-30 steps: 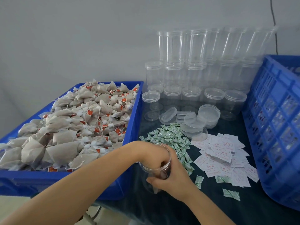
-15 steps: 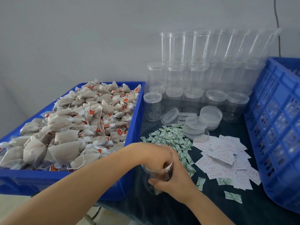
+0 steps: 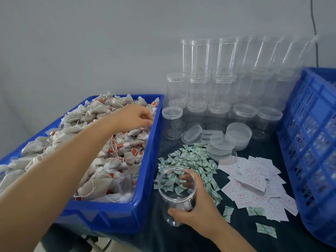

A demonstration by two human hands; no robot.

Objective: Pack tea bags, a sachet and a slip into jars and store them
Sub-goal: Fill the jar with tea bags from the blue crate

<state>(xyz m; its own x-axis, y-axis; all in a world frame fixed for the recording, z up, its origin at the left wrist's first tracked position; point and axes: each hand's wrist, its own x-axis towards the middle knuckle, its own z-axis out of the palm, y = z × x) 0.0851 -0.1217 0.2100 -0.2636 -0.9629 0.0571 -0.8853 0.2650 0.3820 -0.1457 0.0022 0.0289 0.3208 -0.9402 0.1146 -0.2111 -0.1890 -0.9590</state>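
A: Nearest item, the open jar. Upright on the dark surface, mouth up, long axis vertical. The right hand is wrapped round its lower wall, thumb in front, fingers behind. One or two tea bags appear to lie at its bottom; exact count unclear.

B: And the left hand?

A: Left of the jar and well beyond it, over the far end of the blue tray heaped with tea bags. Fingers curled, tips together, down at the bags. Whether it has one pinched I cannot tell.

B: So the relation that matters?

A: Jar mouth lies to the right of the left hand and nearer the person. My judgement: that hand carries bags back across the tray wall and drops them in from above while the right steadies the jar.

B: Remaining items?

A: Green-and-white sachets just behind the jar; slips to its right, red print, too small to read. Loose lids and stacked empty jars farther back. Blue crate far right of the jar. No brand legible.
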